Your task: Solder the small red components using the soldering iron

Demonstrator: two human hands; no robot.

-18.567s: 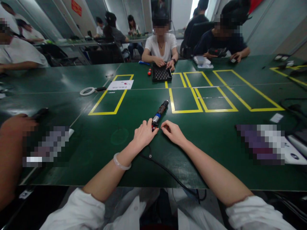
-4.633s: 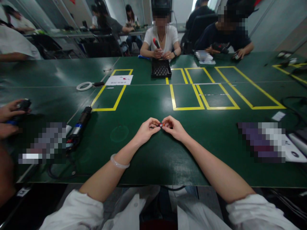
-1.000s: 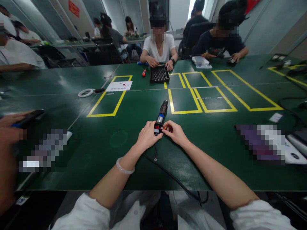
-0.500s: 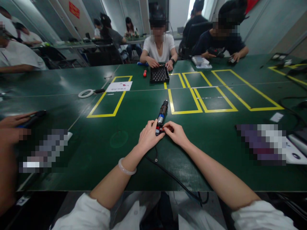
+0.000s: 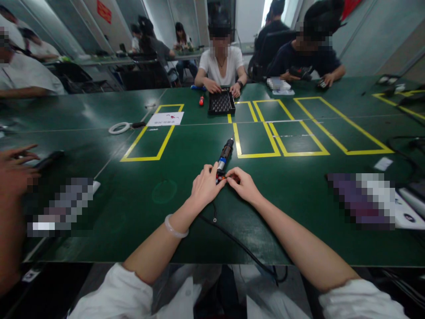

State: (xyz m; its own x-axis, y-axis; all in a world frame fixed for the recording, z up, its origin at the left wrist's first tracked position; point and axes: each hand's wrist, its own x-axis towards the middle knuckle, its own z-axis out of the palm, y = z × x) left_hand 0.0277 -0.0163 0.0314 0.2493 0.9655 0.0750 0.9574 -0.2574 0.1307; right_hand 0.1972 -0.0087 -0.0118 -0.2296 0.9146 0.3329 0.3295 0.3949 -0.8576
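Note:
An electric screwdriver lies on the green table, its thin bit pointing away from me and its blue and silver motor uncovered. My left hand is closed around its near end, which the fingers mostly hide. At that end, small red and orange pieces, perhaps wires, show between both hands. My right hand pinches at them from the right; exactly what sits between its fingertips is too small to make out. A black cord runs from under my left hand toward the table edge. Beside it hangs a thin lead with a ring terminal.
Yellow tape rectangles mark the table ahead. Across it, a person works at a black tray near a red-handled tool. A white cable coil and a paper sheet lie left. Another person's hand is at far left.
My hands stay at the screwdriver's near end, with only slight finger shifts. The neighbour's hand at far left has lifted off the dark tool there.

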